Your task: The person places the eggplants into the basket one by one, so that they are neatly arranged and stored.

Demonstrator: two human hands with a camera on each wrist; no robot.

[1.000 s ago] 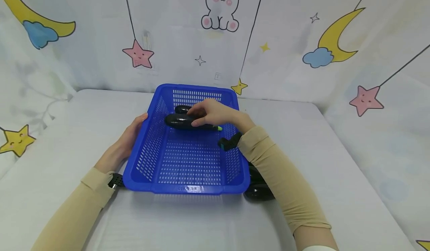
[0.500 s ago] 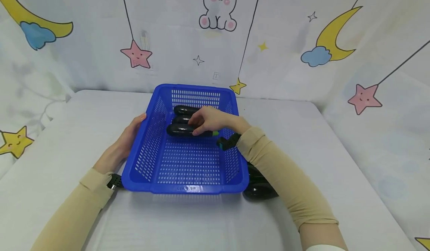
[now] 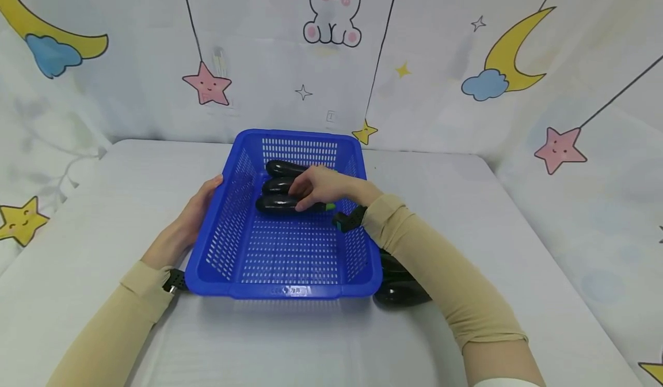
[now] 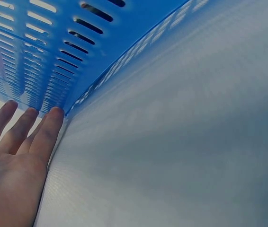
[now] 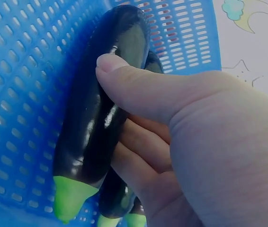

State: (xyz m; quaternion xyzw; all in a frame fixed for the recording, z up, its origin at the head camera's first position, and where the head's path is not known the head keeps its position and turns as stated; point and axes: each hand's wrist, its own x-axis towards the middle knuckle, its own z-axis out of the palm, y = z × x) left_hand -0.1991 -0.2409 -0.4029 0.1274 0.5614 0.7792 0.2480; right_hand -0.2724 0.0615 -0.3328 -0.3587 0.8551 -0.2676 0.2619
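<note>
My right hand is inside the blue plastic basket, thumb and fingers around a glossy dark eggplant with a green stem end. In the right wrist view the thumb presses on top of this eggplant, and the fingers tuck along its side. Two more eggplants lie behind it in a row, a middle one and a back one, both partly covered by the hand. My left hand is at the basket's left wall, its straight fingertips against the perforated plastic.
Outside the basket's right front corner, a dark eggplant lies on the white-covered table, with another dark one behind it, both partly hidden by the right sleeve. A curtain printed with stars and moons stands behind the table.
The right hand has brought its eggplant down and toward the front of the basket, so that three now lie in a row. My left hand keeps its place at the wall.
</note>
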